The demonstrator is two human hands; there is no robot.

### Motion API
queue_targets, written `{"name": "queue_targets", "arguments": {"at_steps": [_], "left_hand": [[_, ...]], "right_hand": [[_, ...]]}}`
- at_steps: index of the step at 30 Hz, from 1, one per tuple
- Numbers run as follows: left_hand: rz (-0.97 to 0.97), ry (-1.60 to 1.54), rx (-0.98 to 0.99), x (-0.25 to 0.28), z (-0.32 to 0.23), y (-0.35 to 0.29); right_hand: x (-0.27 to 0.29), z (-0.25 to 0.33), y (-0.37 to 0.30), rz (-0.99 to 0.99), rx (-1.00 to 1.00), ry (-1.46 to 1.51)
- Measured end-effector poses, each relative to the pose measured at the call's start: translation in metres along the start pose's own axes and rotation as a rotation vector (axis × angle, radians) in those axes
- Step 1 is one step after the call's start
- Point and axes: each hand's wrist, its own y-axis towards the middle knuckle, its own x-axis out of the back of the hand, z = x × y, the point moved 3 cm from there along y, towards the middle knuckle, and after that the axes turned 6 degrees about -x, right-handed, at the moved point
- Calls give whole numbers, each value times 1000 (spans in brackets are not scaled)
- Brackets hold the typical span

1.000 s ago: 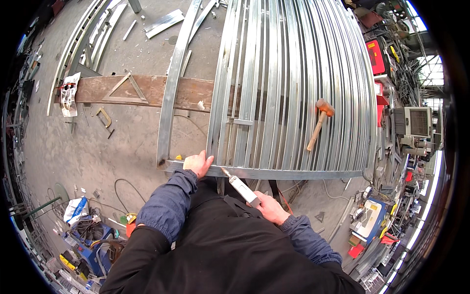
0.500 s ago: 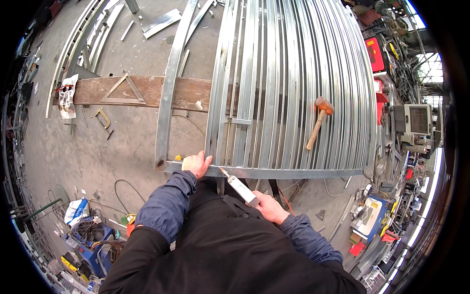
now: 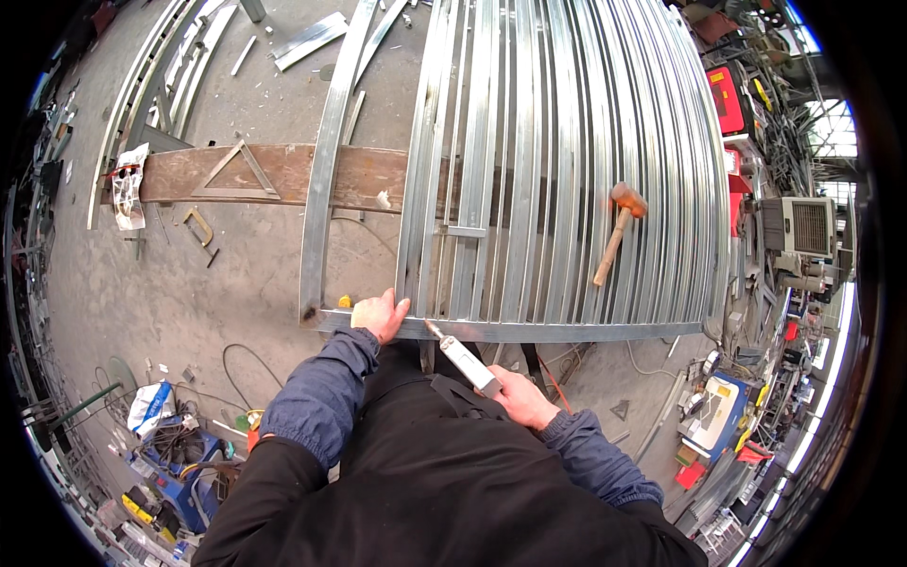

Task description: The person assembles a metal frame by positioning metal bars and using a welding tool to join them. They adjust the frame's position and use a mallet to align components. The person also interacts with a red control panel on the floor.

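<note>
A silver metal frame [image 3: 567, 333] of long, closely set square tubes lies before me, its near rail running across in front of my body. My left hand [image 3: 380, 315] is closed on this near rail, close to where an upright tube meets it. In my right hand [image 3: 522, 399] is a handheld welding gun [image 3: 465, 363] with a boxy silver body and a narrow coppery nozzle. Its tip points up and left at the rail, just right of my left hand; whether it touches I cannot tell. My right fingers are partly hidden behind the gun.
An orange-headed mallet [image 3: 619, 231] rests across the tubes. Left of them, a brown plank [image 3: 293, 175] carries a metal triangle [image 3: 236, 174]. A clamp [image 3: 198, 230] lies on the floor. Blue equipment with cables [image 3: 189, 463] stands at lower left, and a boxy cooler [image 3: 798, 229] at right.
</note>
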Motion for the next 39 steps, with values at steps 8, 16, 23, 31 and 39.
{"name": "queue_targets", "arguments": {"at_steps": [8,16,23,31,39], "left_hand": [[2,-7,5,1,0,-1],[43,-8,14,6,-3,-1],[32,-3,-8,-2,6,0],[66,-26,28,7,-1,-1],[89,-48,28,8,0,-2]], "right_hand": [[4,5,0,33,-10,-31],[5,7,0,43,-19,-34],[5,4,1,44,0,-26],[4,-2,2,32,20,-28],[9,9,0,56,-15,-34]]}}
